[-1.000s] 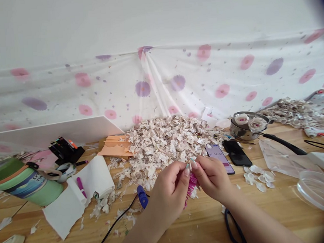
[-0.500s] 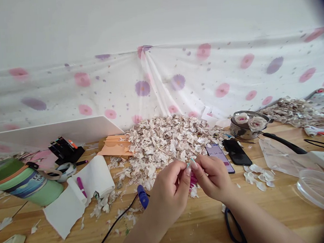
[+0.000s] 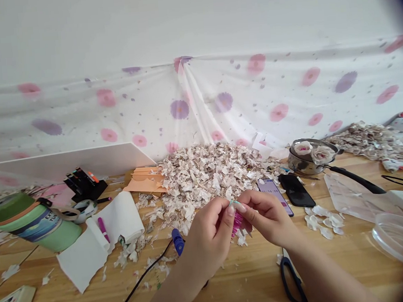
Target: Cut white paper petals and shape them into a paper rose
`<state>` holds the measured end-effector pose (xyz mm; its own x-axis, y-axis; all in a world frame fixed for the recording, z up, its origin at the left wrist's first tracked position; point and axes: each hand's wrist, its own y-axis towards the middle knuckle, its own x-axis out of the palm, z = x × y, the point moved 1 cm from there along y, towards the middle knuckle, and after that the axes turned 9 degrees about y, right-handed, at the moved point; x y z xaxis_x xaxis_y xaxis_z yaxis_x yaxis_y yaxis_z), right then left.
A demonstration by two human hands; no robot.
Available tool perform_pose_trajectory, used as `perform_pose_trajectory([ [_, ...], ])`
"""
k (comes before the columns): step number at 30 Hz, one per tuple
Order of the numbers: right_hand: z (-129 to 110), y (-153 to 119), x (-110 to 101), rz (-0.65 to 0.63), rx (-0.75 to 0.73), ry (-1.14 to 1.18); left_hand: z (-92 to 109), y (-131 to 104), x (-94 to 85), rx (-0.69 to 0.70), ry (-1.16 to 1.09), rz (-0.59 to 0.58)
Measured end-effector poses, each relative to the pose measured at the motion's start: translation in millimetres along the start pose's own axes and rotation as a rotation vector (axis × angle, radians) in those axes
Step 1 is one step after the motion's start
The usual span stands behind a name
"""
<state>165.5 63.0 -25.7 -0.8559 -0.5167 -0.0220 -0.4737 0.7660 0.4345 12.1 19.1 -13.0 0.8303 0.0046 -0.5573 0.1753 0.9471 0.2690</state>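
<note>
Soft, fairly bright light covers the counter, leaving faint shadows; the wall at 12 o'clock looks pale grey. Highlights glint on the clear dish at 4 o'clock. Blurred darkness curves in at 2 and 4 o'clock. Fine detail between the hands is soft.

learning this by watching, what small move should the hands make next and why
I'd perhaps steady the thin teal strand with the left hand and turn it slightly with the right hand, since both hands' fingertips meet at it, just above the bright magenta fringed piece.
</note>
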Motion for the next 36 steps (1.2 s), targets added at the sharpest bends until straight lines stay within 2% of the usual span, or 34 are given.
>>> perform_pose_trajectory([
  [3, -0.6, -1.1, -0.3, -0.014, 0.038, 0.025, 2.8, 0.0, -0.5, -0.074, -0.084, -0.065],
  [5, -1.5, -1.3, -0.1, -0.025, 0.065, 0.051, 3.7, 0.5, -0.7, -0.107, -0.111, -0.066],
  [11, -0.4, -0.5, -0.9, -0.026, 0.181, 0.088, -1.4, 1.7, 0.1, -0.057, -0.078, -0.065],
  [15, 0.5, 2.5, 0.6, -0.039, 0.207, -0.003, -5.5, 0.7, 1.9, -0.073, -0.131, -0.097],
  [20, 2.6, 4.1, 2.7, 0.018, 0.062, -0.250, -4.1, 1.5, 1.6, -0.057, -0.060, -0.066],
  [26, 3.7, 3.1, -0.8, -0.065, -0.092, -0.239, -0.7, 3.9, -0.9, -0.067, -0.070, -0.020],
  [29, 3.1, 2.7, -0.7, -0.057, -0.176, -0.248, -0.6, 4.3, -1.6, -0.083, -0.106, -0.033],
  [33, 3.9, 1.7, 0.1, -0.018, -0.261, -0.374, -1.2, 3.3, -1.0, -0.100, -0.093, -0.070],
  [36, 6.4, 1.1, -0.6, -0.013, -0.282, -0.526, -2.9, 2.9, 1.1, -0.080, -0.065, -0.047],
])
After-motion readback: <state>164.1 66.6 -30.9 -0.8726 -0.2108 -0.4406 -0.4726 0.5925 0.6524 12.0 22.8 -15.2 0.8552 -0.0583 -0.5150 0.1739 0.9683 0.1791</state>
